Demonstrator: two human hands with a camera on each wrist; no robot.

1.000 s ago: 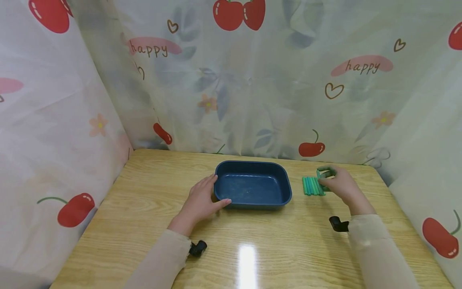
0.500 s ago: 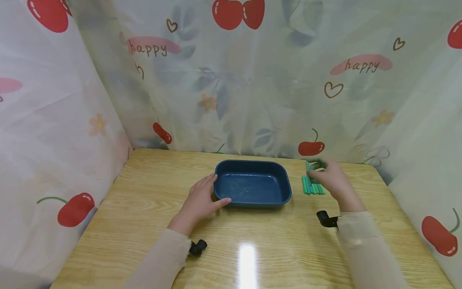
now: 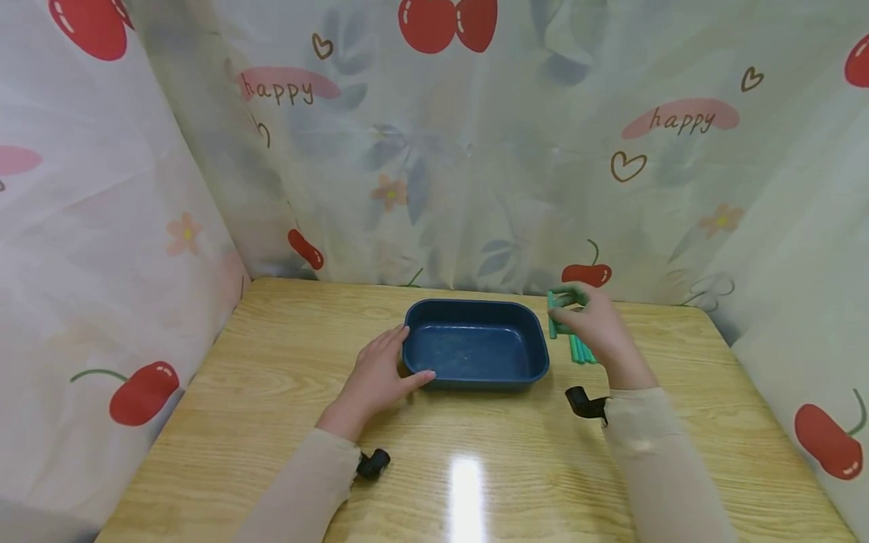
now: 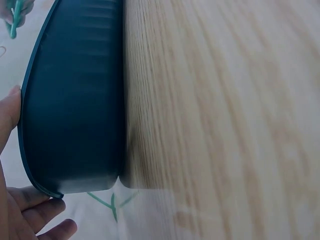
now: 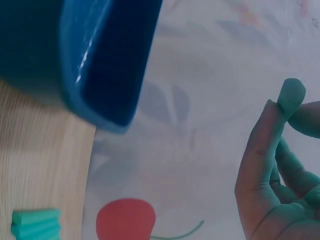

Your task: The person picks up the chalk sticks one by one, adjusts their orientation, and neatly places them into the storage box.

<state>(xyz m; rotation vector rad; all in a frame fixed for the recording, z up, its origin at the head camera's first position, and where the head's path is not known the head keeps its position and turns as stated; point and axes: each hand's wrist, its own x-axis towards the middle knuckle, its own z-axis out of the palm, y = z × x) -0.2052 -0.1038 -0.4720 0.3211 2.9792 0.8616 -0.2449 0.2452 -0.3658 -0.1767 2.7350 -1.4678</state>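
Surface: wood-grain tabletop (image 3: pixel 509 445), pale yellow, spanning the lower half of the head view, with a white glare patch at bottom centre. Surround: printed sheeting (image 3: pixel 468 204) behind and at both sides, with red cherries, hearts, leaves, flowers and the word "happy".

Item: dark blue rectangular basin (image 3: pixel 475 385), rounded corners, upright on the tabletop at the centre of the head frame.

Item: left hand (image 3: pixel 376 373), left of centre, holding the basin's left end, thumb at the near rim, fingers at the left side.

Item: right hand (image 3: pixel 596 320), right of centre, a narrow pinch of thumb and fingers on one green stick (image 3: pixel 552 324). Stick near upright, raised, just right of the basin's rim. Fingers tinged green.

Item: row of green sticks (image 3: pixel 581 351), lying side by side at centre right, near the basin.

Item: pale sleeves (image 3: pixel 668 467), both arms, each with a black wrist mount (image 3: pixel 585 403).

Obscured: part of the row behind the right hand, so no count; forearms cut by the bottom edge; right hand cropped at the left wrist view's upper left; most of the held stick foreshortened in the right wrist view.

Changed from one second ago: right hand and stick shifted leftward, from above the row to beside the basin. Unchanged: left hand and basin.
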